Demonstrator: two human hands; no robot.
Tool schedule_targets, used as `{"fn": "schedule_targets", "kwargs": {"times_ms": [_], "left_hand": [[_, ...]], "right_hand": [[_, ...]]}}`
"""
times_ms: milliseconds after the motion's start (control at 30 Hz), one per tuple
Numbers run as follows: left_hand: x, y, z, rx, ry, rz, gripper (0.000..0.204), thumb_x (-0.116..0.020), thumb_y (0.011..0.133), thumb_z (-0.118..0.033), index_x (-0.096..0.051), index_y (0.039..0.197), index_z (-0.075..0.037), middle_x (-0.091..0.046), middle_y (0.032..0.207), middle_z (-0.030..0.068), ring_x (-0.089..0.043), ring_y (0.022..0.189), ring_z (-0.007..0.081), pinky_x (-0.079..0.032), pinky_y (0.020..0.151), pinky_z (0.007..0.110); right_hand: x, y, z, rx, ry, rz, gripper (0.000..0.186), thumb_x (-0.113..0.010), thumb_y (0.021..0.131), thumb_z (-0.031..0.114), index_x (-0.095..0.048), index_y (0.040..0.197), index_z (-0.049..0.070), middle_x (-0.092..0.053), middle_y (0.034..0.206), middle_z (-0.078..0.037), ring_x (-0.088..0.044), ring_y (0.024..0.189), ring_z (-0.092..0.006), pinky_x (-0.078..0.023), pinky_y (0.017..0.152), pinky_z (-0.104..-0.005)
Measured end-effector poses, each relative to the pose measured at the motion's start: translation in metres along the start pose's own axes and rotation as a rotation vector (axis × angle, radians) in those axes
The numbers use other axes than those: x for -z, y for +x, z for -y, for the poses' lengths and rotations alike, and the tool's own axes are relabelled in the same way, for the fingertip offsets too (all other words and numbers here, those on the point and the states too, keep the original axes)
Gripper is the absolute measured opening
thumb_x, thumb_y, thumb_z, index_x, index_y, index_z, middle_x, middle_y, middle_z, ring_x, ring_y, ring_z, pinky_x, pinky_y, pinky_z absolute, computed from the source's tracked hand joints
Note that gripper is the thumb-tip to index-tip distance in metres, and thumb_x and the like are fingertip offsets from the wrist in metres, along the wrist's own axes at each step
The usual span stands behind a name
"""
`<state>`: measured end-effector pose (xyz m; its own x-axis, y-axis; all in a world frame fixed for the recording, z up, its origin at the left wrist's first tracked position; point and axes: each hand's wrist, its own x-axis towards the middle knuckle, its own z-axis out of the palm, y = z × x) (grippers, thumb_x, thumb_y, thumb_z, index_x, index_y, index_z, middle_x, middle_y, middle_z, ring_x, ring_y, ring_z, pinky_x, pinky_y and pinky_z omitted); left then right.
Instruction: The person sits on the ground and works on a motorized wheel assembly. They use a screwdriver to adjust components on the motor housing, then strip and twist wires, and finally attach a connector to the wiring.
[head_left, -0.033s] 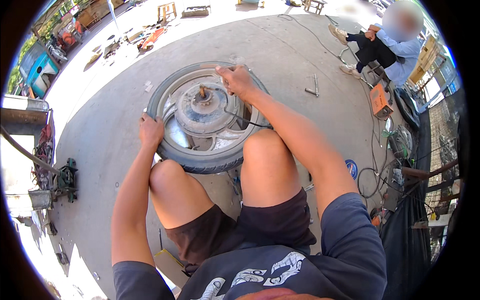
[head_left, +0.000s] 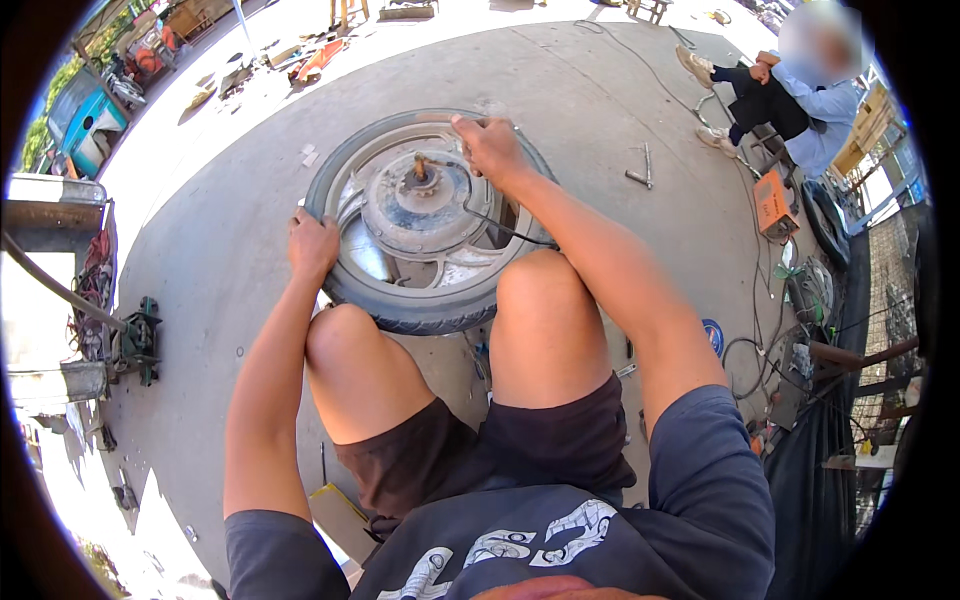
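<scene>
A dusty spoked wheel [head_left: 455, 272] lies tilted in front of my knees, with a wide motor hub [head_left: 390, 215] at its middle. A rusty axle stub [head_left: 420, 168] stands up from the hub, and a black cable [head_left: 505, 230] runs out of it toward my right knee. My left hand [head_left: 315, 243] grips the black tyre [head_left: 410, 322] at its left side. My right hand [head_left: 490, 148] is closed at the far right part of the rim. Beside its fingertips a flat tan strip [head_left: 433, 118] lies along the rim; whether the hand holds it, I cannot tell.
An L-shaped metal wrench [head_left: 642, 170] lies on the concrete to the right. Beyond it are an orange box-shaped machine [head_left: 775, 204], loose cables and a seated person [head_left: 805, 105]. A green metal tool [head_left: 138, 340] stands at the left; scattered scrap [head_left: 320, 60] lies at the back.
The whole view has shifted slightly, so the wheel appears a little higher and farther right. Both hands keep the same places on the wheel.
</scene>
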<state>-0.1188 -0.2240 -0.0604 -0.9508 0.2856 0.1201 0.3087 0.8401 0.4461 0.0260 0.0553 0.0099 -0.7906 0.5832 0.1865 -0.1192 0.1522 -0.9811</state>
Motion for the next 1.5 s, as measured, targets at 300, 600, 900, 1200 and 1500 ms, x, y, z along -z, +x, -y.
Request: {"fn": "schedule_targets", "kwargs": {"times_ms": [300, 600, 900, 1200, 1500], "left_hand": [[0.011, 0.002, -0.003, 0.019, 0.027, -0.007, 0.064, -0.049, 0.092, -0.033, -0.034, 0.139, 0.008, -0.047, 0.134, 0.032, -0.053, 0.118, 0.0457, -0.045, 0.099, 0.049], [0.006, 0.003, -0.008, 0.012, 0.006, -0.002, 0.065, -0.05, 0.09, -0.03, -0.034, 0.138, 0.01, -0.046, 0.132, 0.0343, -0.052, 0.119, 0.0453, -0.045, 0.1, 0.048], [0.005, 0.009, 0.0, -0.006, 0.008, -0.014, 0.064, -0.051, 0.091, -0.033, -0.035, 0.137, 0.009, -0.046, 0.132, 0.0339, -0.052, 0.119, 0.0463, -0.045, 0.099, 0.049], [0.006, 0.007, -0.001, 0.007, 0.039, -0.03, 0.065, -0.051, 0.091, -0.034, -0.036, 0.138, 0.008, -0.046, 0.133, 0.0332, -0.054, 0.116, 0.0464, -0.045, 0.099, 0.049], [0.008, 0.004, -0.002, 0.016, 0.023, -0.019, 0.066, -0.051, 0.091, -0.033, -0.035, 0.14, 0.007, -0.048, 0.131, 0.0317, -0.054, 0.117, 0.045, -0.046, 0.098, 0.049]], "right_hand": [[-0.005, -0.004, -0.001, -0.096, 0.081, 0.019, 0.042, -0.062, 0.092, 0.034, -0.054, 0.061, 0.008, -0.047, 0.052, -0.001, -0.041, 0.041, -0.0108, -0.037, 0.042, -0.0291], [0.018, 0.001, 0.007, -0.163, 0.178, 0.377, 0.048, -0.065, 0.093, 0.04, -0.049, 0.058, 0.011, -0.044, 0.051, 0.0, -0.041, 0.044, -0.0094, -0.038, 0.048, -0.0273], [-0.016, -0.006, -0.012, 0.062, 0.114, -0.209, 0.044, -0.065, 0.092, 0.03, -0.06, 0.059, 0.002, -0.045, 0.05, 0.002, -0.039, 0.048, -0.0078, -0.033, 0.046, -0.0293], [-0.021, -0.017, -0.005, 0.205, 0.057, -0.19, 0.049, -0.064, 0.093, 0.039, -0.052, 0.057, 0.008, -0.046, 0.051, 0.0, -0.042, 0.043, -0.0087, -0.034, 0.042, -0.0265], [-0.007, -0.013, -0.005, -0.037, 0.256, 0.056, 0.047, -0.057, 0.095, 0.032, -0.042, 0.057, 0.01, -0.042, 0.05, -0.001, -0.034, 0.04, -0.0095, -0.029, 0.041, -0.0272]]}}
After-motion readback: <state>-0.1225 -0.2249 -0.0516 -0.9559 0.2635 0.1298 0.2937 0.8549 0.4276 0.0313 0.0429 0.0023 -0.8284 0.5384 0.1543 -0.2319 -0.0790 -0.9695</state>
